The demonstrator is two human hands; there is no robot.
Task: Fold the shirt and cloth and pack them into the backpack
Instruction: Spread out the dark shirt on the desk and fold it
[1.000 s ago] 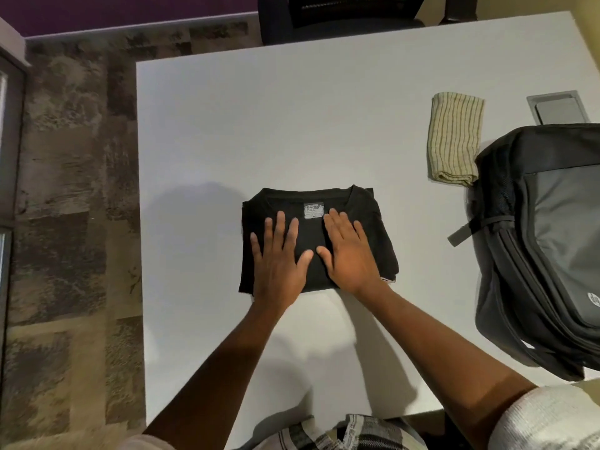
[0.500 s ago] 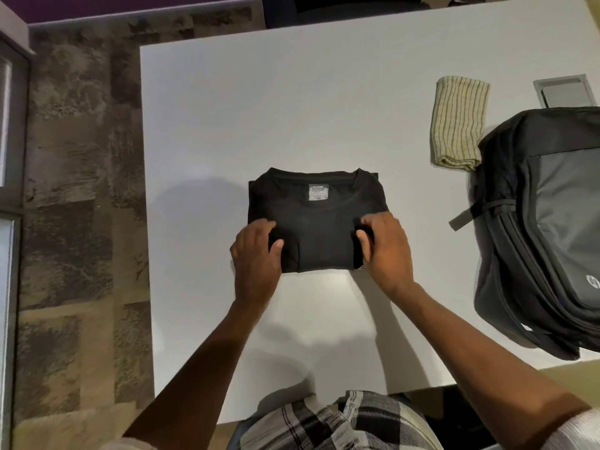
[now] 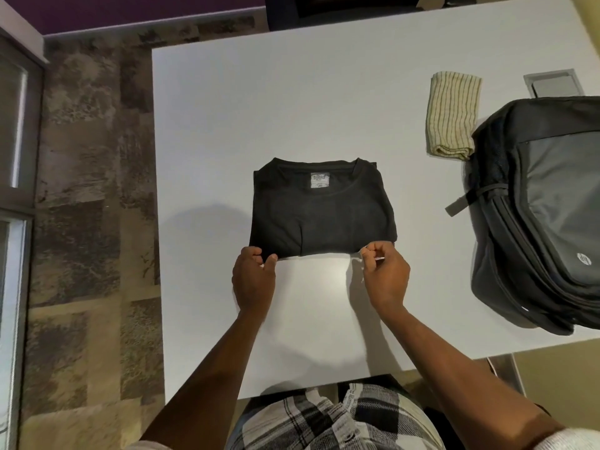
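Observation:
A black shirt (image 3: 324, 216) lies folded into a square in the middle of the white table (image 3: 259, 108), collar label facing up. My left hand (image 3: 253, 280) pinches its near left corner between thumb and fingers. My right hand (image 3: 386, 277) has curled fingers pinching the near right edge. A striped beige cloth (image 3: 454, 115) lies folded at the far right. Just right of the cloth, a black and grey backpack (image 3: 552, 206) lies flat, and its zip looks closed.
A grey cable hatch (image 3: 555, 86) is set into the table beyond the backpack. A dark chair (image 3: 341, 8) stands at the far edge. The table's left edge drops to patterned carpet (image 3: 91, 190). Bare white table surface lies between my hands and my body.
My hands went from lying flat on the shirt to gripping its sides, then slid back to its near edge. The shirt now looks squarer and neater.

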